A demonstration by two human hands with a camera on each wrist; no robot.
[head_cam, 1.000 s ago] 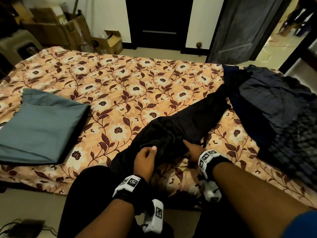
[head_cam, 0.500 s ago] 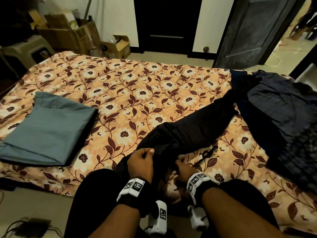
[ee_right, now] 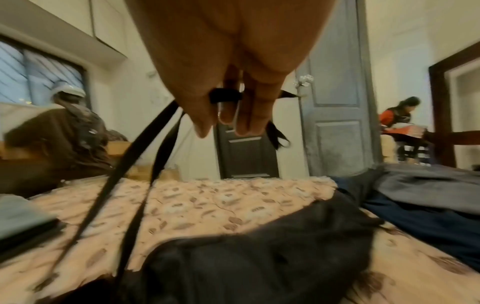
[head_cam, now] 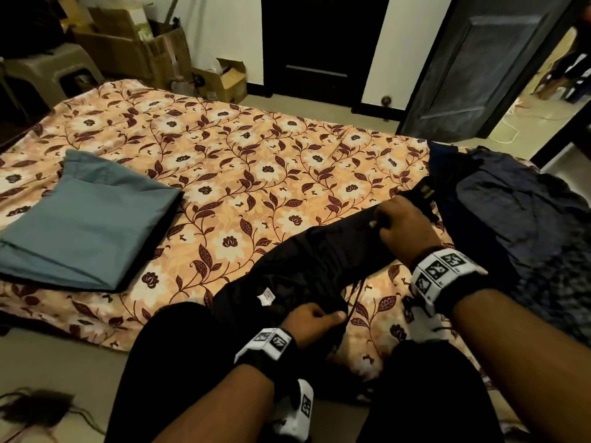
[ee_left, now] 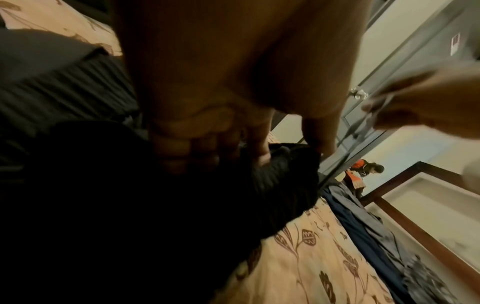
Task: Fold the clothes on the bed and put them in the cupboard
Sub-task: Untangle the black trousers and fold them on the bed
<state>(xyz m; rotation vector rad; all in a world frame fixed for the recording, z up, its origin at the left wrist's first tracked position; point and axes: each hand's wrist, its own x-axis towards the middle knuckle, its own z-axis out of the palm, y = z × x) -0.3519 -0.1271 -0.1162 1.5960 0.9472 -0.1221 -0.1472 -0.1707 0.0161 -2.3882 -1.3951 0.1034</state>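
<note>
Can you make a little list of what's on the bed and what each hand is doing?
bed: flowery sheet
black garment: unfolded, near edge of the bed
left hand: grips the garment's near end
right hand: pinches a black cord, raised above the garment
folded blue cloth: on the bed's left side
dark clothes pile: right side, not folded

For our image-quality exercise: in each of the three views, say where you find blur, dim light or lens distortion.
Head view: dim warm light, the black garment losing detail, the door frames bowed. Left wrist view: very dark, the right hand smeared by motion. Right wrist view: the drawstring streaked and the right hand's fingers soft; the walls curve.
</note>
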